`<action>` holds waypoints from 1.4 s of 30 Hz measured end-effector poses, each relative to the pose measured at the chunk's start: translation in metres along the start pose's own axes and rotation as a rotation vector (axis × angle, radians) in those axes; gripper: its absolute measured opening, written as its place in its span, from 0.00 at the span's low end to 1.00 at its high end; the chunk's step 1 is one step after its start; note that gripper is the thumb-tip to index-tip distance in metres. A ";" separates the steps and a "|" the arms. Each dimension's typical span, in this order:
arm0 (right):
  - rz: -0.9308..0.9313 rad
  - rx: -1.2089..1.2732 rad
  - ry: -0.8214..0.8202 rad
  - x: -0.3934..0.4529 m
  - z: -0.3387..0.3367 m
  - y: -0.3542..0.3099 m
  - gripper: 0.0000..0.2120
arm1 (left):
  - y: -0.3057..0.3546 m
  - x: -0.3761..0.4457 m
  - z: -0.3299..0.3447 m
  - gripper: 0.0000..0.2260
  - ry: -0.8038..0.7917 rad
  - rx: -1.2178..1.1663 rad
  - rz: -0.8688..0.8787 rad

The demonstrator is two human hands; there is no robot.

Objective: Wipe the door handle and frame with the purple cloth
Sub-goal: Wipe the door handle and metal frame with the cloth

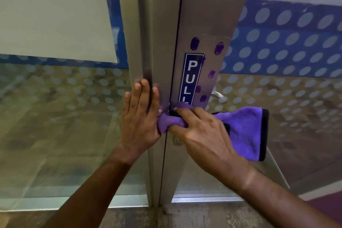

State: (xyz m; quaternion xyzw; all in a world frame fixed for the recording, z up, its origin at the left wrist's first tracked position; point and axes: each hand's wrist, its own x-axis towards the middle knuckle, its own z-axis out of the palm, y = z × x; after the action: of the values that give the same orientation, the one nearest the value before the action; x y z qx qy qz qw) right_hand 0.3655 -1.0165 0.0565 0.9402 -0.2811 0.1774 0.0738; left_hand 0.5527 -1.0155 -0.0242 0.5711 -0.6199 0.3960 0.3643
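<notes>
On the left, my left hand lies flat on the fixed frame, fingers straight and holding nothing. Just right of it, my right hand grips the purple cloth, fingers curled over the bunched end pressed at the door's edge, below the PULL sticker. The door handle lies up and right of that hand; its long axis I cannot tell. I judge the right hand nearer.

purple cloth black-edged, blue sign, silver frame
</notes>
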 end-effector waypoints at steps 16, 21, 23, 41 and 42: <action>0.147 0.075 0.206 -0.024 -0.008 0.014 0.28 | 0.001 0.022 -0.016 0.28 -0.017 -0.032 -0.052; 0.055 0.258 0.572 -0.031 -0.048 0.023 0.15 | 0.002 0.040 -0.017 0.41 0.014 -0.008 -0.088; 0.032 0.238 0.678 -0.026 -0.067 0.031 0.15 | 0.005 0.047 -0.018 0.39 0.026 -0.019 -0.097; 0.050 -0.083 0.692 0.037 -0.050 0.040 0.22 | 0.005 0.050 -0.014 0.35 0.070 0.001 -0.090; 0.013 -0.102 0.660 0.037 -0.049 0.039 0.18 | 0.005 0.050 -0.014 0.35 0.066 0.003 -0.089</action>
State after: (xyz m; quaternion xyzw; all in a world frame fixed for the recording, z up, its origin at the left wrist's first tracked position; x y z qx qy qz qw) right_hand 0.3581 -1.0555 0.1174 0.8253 -0.2566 0.4585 0.2066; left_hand 0.5432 -1.0234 0.0265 0.5852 -0.5810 0.3992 0.4009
